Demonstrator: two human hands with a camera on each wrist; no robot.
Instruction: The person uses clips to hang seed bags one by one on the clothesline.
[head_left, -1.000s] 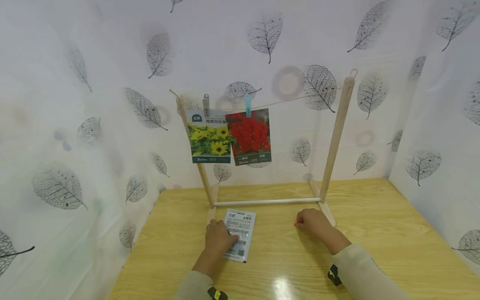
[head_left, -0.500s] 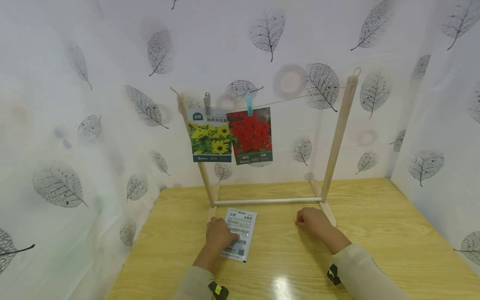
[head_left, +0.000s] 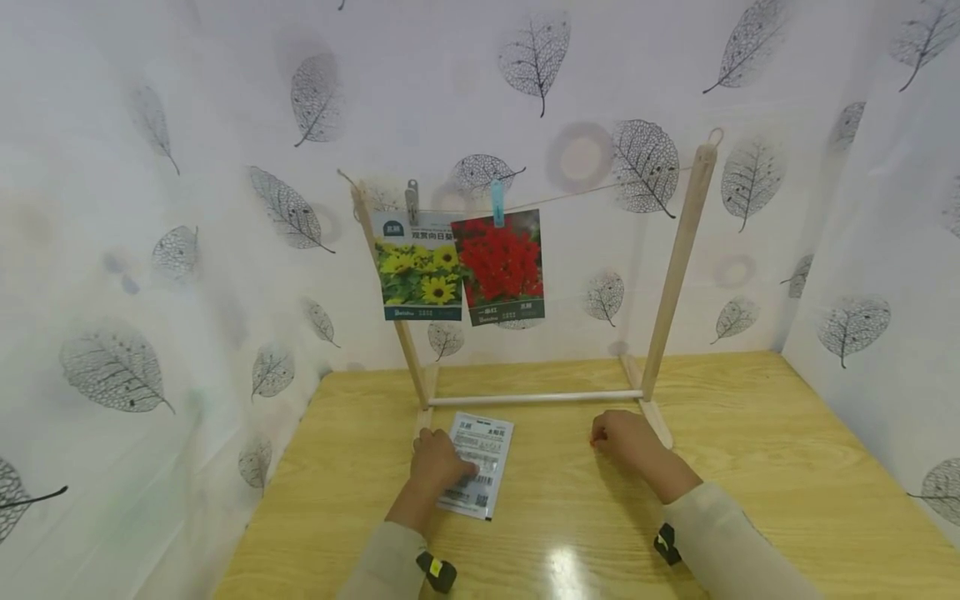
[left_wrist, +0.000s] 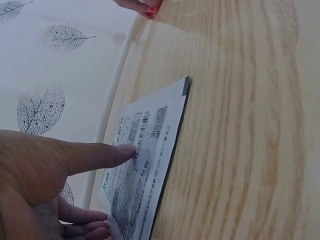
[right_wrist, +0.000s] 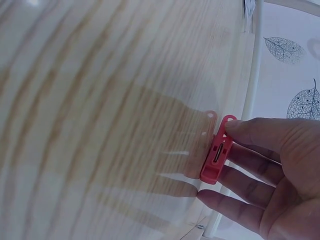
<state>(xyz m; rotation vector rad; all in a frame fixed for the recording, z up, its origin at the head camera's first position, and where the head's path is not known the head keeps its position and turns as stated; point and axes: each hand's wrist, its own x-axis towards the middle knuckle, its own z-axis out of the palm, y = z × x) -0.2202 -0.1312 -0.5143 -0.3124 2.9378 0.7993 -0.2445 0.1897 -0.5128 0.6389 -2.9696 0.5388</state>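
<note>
A white seed packet, its printed back facing up, lies on the table in front of the wooden rack. My left hand holds its left edge. In the left wrist view the thumb is on the packet's printed face, and the other fingers curl at its edge, tips partly hidden. Beside the rack's right foot, my right hand pinches a small red clothespin between thumb and fingers, low over the table. Only a speck of red shows in the head view.
Two seed packets hang from the rack's string: yellow flowers under a grey clothespin, red flowers under a blue clothespin. The string runs on to the right post. A white bar joins the rack's feet.
The head view shifts slightly. Both hands stay nearly where they were, the left on the seed packet and the right on the red clothespin.
</note>
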